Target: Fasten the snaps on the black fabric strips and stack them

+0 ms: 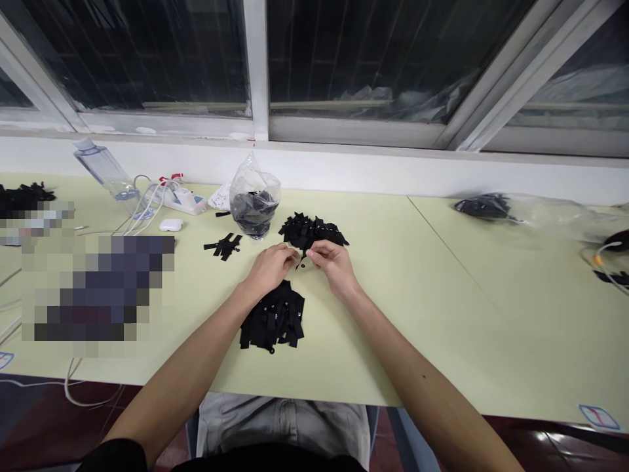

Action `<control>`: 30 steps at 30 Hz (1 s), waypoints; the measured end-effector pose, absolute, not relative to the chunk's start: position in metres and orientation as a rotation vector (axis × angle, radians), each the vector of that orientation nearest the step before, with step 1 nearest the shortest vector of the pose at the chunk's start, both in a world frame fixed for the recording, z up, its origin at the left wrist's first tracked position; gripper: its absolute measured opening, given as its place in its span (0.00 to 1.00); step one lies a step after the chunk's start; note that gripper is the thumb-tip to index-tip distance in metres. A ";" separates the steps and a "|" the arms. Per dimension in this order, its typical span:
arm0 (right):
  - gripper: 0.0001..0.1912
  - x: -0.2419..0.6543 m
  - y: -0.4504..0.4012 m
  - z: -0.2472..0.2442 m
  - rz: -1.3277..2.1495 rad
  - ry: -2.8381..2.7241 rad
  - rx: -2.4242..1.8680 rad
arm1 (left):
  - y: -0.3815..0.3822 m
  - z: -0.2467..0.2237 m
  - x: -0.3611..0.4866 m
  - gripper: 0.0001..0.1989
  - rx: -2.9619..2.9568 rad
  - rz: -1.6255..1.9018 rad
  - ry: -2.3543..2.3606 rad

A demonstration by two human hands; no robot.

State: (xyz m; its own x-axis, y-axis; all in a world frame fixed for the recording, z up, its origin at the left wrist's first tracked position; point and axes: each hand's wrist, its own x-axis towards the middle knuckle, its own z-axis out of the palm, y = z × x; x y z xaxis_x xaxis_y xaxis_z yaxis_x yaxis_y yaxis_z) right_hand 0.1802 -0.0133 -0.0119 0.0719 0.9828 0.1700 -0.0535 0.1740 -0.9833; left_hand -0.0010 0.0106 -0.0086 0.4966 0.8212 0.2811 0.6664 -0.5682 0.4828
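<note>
My left hand [273,265] and my right hand [332,263] meet over the table, fingers pinched on a small black strap piece [302,257] between them. A small black ring shows just below the fingertips. Behind my hands lies a pile of black strap pieces [312,229]. A second pile of black straps [275,318], with small light marks, lies nearer to me, partly under my left wrist. To the left is a small group of loose black strips [224,246]. A clear plastic bag [255,206] of black parts stands behind them.
On the pale green table [417,314] are a tilted water bottle [105,172], a power strip [184,198] with cables, and a white case [170,225]. A blurred dark object lies left. Plastic bags [550,213] and a cable are at the right. A window is behind.
</note>
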 end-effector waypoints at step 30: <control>0.14 0.179 -0.015 -0.014 1.113 -1.191 -1.058 | 0.014 -0.012 0.004 0.09 2.406 0.667 1.329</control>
State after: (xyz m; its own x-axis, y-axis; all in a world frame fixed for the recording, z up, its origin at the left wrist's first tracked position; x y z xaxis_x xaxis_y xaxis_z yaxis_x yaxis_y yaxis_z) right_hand 0.1790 -0.0147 -0.0144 0.0406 0.9885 0.1454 -0.0780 0.1483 -0.9859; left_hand 0.0043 0.0135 -0.0121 0.4609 0.8524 0.2470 0.7071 -0.5209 0.4782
